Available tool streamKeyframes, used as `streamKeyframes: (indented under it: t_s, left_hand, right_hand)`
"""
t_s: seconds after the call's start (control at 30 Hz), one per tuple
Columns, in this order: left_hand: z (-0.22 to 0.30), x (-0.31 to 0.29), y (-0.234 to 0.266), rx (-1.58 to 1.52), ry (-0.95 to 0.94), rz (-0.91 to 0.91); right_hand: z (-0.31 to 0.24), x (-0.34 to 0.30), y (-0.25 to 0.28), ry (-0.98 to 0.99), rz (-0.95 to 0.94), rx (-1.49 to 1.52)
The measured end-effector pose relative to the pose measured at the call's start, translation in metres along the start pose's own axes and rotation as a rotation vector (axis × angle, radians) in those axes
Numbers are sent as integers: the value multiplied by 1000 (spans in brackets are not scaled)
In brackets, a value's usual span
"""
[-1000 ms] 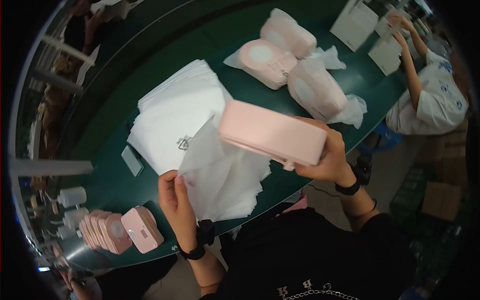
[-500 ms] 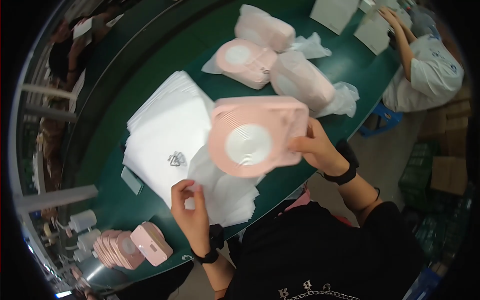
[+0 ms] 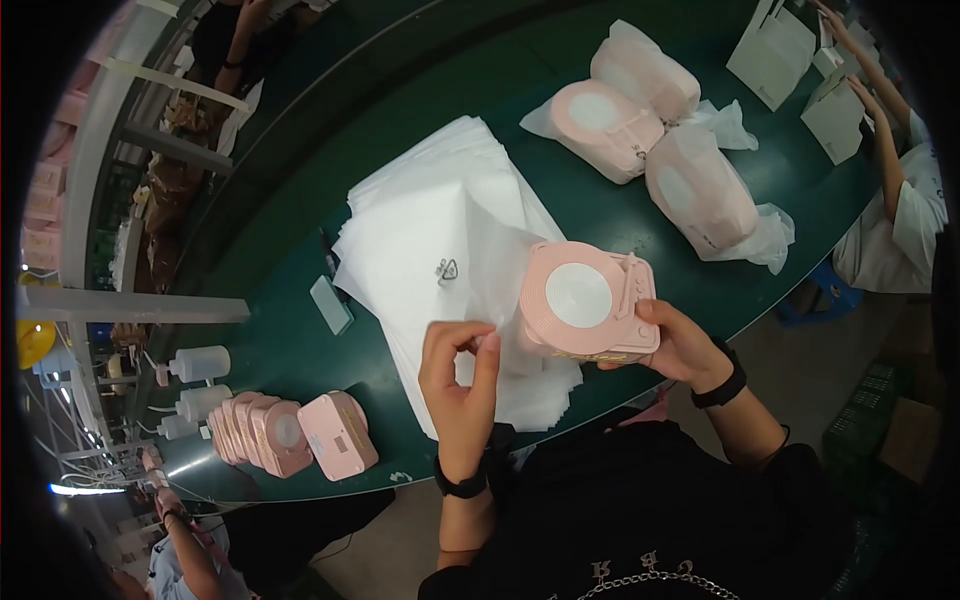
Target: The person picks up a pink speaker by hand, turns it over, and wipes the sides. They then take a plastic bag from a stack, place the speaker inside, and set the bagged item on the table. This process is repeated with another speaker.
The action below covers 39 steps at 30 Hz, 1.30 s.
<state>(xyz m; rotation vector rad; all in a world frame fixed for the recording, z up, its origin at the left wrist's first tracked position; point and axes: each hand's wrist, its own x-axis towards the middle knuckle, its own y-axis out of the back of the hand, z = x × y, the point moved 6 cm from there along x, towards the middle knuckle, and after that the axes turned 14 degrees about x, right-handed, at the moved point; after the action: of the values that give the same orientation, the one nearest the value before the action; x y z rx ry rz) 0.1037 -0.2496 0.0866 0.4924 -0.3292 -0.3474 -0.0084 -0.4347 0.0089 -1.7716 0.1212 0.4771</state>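
My right hand (image 3: 690, 352) grips a pink turntable-shaped device (image 3: 582, 296) by its right side, thumb on top. The device has a ridged round platter with a pale centre and a small tonearm. Its left edge meets the edge of a thin, translucent white bag (image 3: 490, 262); whether it is inside cannot be told. My left hand (image 3: 460, 395) pinches the bag's near edge between thumb and forefinger. Beneath lies a fanned stack of white bags (image 3: 395, 235), the top one with a printed recycling mark.
Several bagged pink devices (image 3: 705, 195) lie at the far right. Bare pink devices (image 3: 262, 430) stand in a row at the near left, by white bottles (image 3: 200, 362) and a pale teal pad (image 3: 330, 305). A co-worker's hand (image 3: 868, 100) is near white boxes (image 3: 780, 62).
The device has come down and levelled out, and now meets the bag's edge. My left hand still pinches. The whole view has shifted, moving most table things rightward.
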Motion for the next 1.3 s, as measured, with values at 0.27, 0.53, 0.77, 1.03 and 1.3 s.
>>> streamKeyframes:
  t_s: [0.27, 0.53, 0.77, 1.03, 1.3]
  left_hand:
    - [14, -10, 6, 35, 63, 50]
    - [33, -21, 7, 261, -166, -260]
    - [24, -24, 13, 120, -34, 105]
    - [54, -24, 7, 367, -382, 68]
    - [20, -47, 48, -19, 62, -382]
  right_hand:
    - [-6, -2, 2, -40, -92, -365]
    - [9, 17, -12, -17, -109, 60]
    - [5, 12, -25, 497, -84, -599]
    - [6, 18, -18, 196, -90, -278]
    - [15, 26, -2, 480, -93, -479]
